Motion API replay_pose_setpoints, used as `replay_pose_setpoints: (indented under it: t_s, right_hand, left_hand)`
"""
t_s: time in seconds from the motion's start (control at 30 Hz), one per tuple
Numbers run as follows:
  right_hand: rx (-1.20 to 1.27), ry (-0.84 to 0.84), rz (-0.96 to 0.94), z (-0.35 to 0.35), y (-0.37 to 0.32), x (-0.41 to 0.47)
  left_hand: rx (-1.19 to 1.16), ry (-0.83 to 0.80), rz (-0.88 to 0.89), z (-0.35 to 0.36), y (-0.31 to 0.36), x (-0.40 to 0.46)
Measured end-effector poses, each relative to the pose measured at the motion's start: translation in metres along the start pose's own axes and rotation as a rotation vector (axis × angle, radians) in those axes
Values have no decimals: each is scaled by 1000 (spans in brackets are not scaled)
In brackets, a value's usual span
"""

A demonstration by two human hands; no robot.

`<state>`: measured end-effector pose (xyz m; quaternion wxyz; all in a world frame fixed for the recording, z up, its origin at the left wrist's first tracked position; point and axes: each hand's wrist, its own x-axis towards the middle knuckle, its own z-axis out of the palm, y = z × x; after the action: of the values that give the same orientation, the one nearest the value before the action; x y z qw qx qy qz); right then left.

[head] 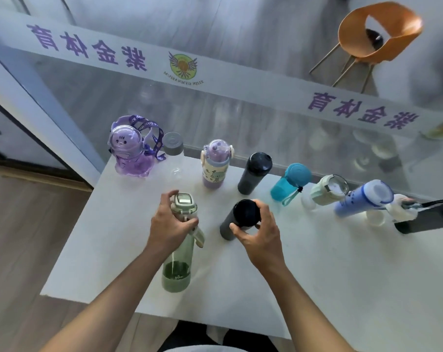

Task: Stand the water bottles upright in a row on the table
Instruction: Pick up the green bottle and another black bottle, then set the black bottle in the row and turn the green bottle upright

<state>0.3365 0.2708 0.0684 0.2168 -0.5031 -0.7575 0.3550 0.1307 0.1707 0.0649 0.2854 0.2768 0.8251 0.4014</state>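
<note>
While each hand grips a lid — left hand (170, 222) on the green bottle (178, 252), right hand (257, 231) on the dark flask (236, 219) — both look rigid, smooth, probably light; lower on the body seems steadier.

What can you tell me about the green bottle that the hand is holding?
The green bottle is tall, with a see-through pale green body that looks like plastic and a solid, frosted green band around its base. Its cream-and-green lid has a clear square window on top, and a pale strap hangs down its side. It stands upright on the white table, in front of the row of bottles along the glass. The left hand grips it around the lid and neck. Nothing else touches it; the grey bottle stands apart.
</note>
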Motion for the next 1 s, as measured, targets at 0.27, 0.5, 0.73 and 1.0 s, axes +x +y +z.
replay_pose_setpoints:
  t_s: [0.27,0.5,0.73,1.0]
  right_hand:
    - [124,53,25,-59,36,-12]
    - [179,207,102,-160,109,-58]
    - [229,286,167,-271,191,-114]
    - [264,423,256,-365,277,-156]
  left_hand:
    - [-107,-125,160,33,73,-47]
    - [-44,-231,316,117,133,-114]
    - [-16,-232,381,215,166,-192]
    - [-13,-294,470,322,194,-262]
